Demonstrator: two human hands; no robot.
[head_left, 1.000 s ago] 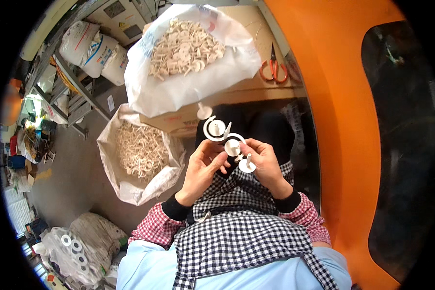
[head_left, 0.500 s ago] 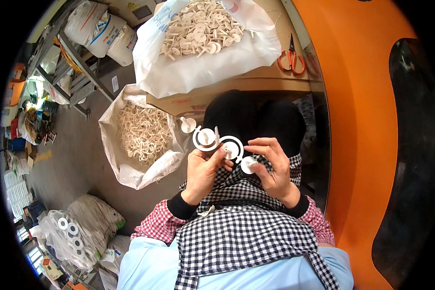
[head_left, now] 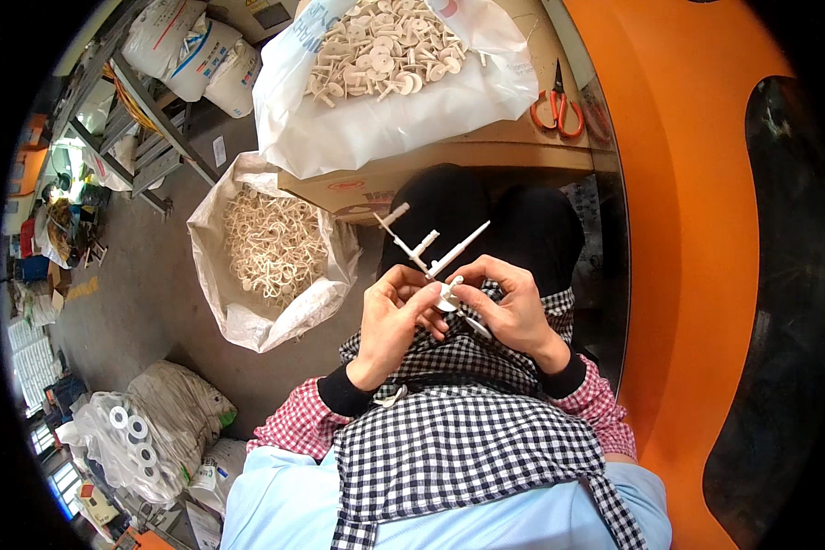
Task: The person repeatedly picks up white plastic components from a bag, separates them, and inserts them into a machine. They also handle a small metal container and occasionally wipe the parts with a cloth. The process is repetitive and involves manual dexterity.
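Note:
Over my lap, both hands grip a white moulded plastic frame with disc-headed pegs. It is now seen edge-on, with a long pointed stem and shorter stubs sticking up and away from me. My left hand pinches it at a disc between thumb and fingers. Close beside it, my right hand has thumb and forefinger closed on the near right end of the same piece. Another disc lies just under the right fingers, partly hidden by them.
Ahead, a clear plastic bag of loose disc-headed pegs rests on a cardboard box. Red-handled snips lie to its right. A white sack of curved plastic strips stands left; an orange machine panel borders my right.
The plastic frame has been tipped from facing me flat to edge-on, its stems now pointing up and away. My right hand has moved left, closer to the left hand.

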